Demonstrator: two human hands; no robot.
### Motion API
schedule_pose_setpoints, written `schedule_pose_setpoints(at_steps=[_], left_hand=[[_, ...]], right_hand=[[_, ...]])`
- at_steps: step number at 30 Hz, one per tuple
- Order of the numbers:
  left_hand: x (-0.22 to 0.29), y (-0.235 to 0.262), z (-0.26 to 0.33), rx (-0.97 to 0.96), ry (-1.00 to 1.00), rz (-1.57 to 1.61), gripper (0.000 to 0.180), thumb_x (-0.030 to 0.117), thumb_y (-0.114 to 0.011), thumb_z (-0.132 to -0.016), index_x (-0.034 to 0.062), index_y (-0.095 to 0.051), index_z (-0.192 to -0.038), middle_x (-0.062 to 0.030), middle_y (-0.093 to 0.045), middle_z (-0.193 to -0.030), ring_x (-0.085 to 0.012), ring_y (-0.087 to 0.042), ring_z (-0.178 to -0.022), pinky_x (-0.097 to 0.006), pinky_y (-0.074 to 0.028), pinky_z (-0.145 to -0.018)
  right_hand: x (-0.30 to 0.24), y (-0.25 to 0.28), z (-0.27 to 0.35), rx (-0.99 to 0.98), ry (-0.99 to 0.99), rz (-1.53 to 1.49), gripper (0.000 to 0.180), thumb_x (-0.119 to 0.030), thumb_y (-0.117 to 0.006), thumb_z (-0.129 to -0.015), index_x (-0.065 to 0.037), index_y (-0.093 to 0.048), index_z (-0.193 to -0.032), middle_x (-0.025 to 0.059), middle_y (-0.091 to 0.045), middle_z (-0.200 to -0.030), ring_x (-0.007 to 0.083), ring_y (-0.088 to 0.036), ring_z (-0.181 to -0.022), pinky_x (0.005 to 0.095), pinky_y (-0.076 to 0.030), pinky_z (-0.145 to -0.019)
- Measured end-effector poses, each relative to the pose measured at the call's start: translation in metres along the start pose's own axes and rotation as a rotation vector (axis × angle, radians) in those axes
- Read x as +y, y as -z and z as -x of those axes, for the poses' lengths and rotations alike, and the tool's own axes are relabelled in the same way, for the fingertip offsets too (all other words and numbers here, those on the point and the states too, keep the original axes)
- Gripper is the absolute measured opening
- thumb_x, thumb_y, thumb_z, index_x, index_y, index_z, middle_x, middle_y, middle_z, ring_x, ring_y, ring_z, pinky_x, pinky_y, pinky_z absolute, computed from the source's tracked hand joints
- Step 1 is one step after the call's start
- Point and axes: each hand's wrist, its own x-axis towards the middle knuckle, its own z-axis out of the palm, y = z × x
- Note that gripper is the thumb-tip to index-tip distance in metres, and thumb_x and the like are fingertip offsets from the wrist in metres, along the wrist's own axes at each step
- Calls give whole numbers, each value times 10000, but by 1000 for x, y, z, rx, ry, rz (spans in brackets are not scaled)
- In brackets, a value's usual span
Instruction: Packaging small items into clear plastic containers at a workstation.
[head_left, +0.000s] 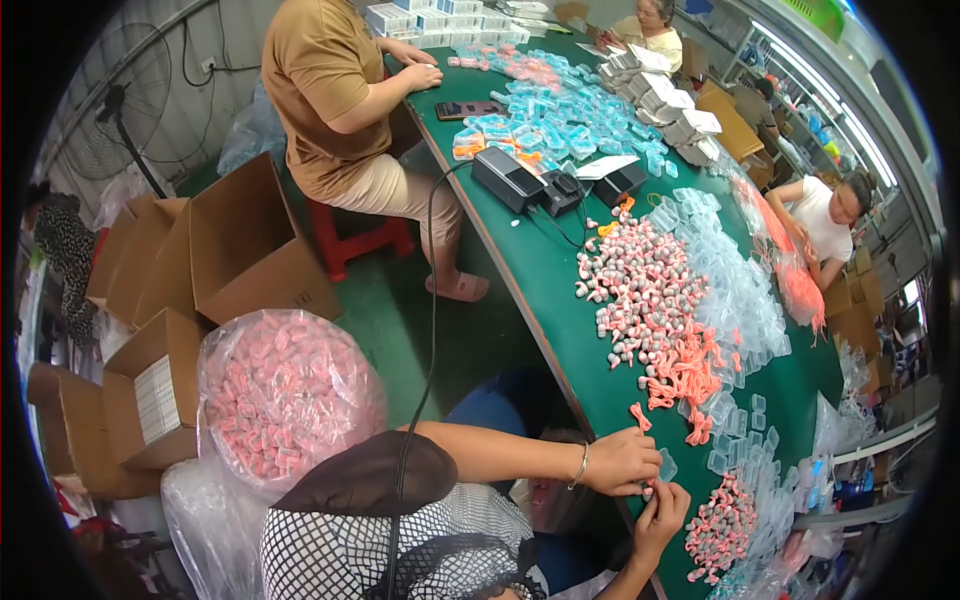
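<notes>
At the near edge of the green table, my left hand (pixel 625 462), with a bracelet on its wrist, has its fingers closed at a small clear plastic case (pixel 667 465). My right hand (pixel 662 513) is pinched just below it. Between the fingertips of both hands shows a small pink-and-grey piece (pixel 648 491), mostly hidden. Close by my right hand lies a pile of pink-and-grey plugs (pixel 722 527). Beyond my left hand are a single coral cord bundle (pixel 640 416), more bundled coral cords (pixel 684 376) and a larger heap of plugs (pixel 640 285).
Clear cases (pixel 735 290) cover the table's right side; blue filled cases (pixel 575 115) lie farther off. Black devices (pixel 508 178) sit near the left edge, with a cable (pixel 432 280) hanging down. A bag of pink pieces (pixel 290 395) and cardboard boxes (pixel 245 245) stand left. Co-workers sit around the table.
</notes>
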Motion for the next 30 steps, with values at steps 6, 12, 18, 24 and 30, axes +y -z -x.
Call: schedule_pose_setpoints(at_steps=[6,12,18,24,30], left_hand=[[2,4,-1,11,-8,-31,322,314,-735,-774,134,-635,-1022,-25,-606,-1050,-229,-558,-971,-398,-405,-818],[-2,-2,2,15,-28,-39,298,309,-735,-769,140,-653,-1001,-23,-604,-1056,-223,-558,-967,-395,-405,-817],[-3,-2,1,13,-44,-67,300,314,-722,-778,130,-656,-1005,-31,-610,-1071,-219,-561,-969,-394,-404,-810],[1,1,-1,24,-36,-64,333,317,-718,-777,128,-642,-1041,-39,-610,-1073,-224,-564,-964,-395,-405,-798],[-1,-1,2,-17,-59,-60,332,305,-709,-792,133,-630,-1064,-39,-604,-1067,-231,-566,-965,-396,-414,-778]], right_hand=[[-5,0,-1,2,10,14,223,74,-589,-837,8,-660,-1037,166,-583,-979,326,-566,-920,413,-472,-787],[-5,-1,-2,-1,-2,-1,218,67,-599,-835,10,-660,-1037,161,-581,-953,337,-558,-906,425,-461,-781],[-5,-3,-2,16,-31,-20,223,69,-591,-845,8,-655,-1050,166,-593,-973,343,-565,-912,429,-466,-784],[-6,-1,-4,22,-50,-64,225,76,-566,-856,14,-642,-1058,173,-607,-989,350,-575,-926,433,-478,-793],[10,3,-4,31,-58,-80,231,67,-545,-869,15,-625,-1080,181,-615,-1002,360,-581,-939,433,-478,-812]])
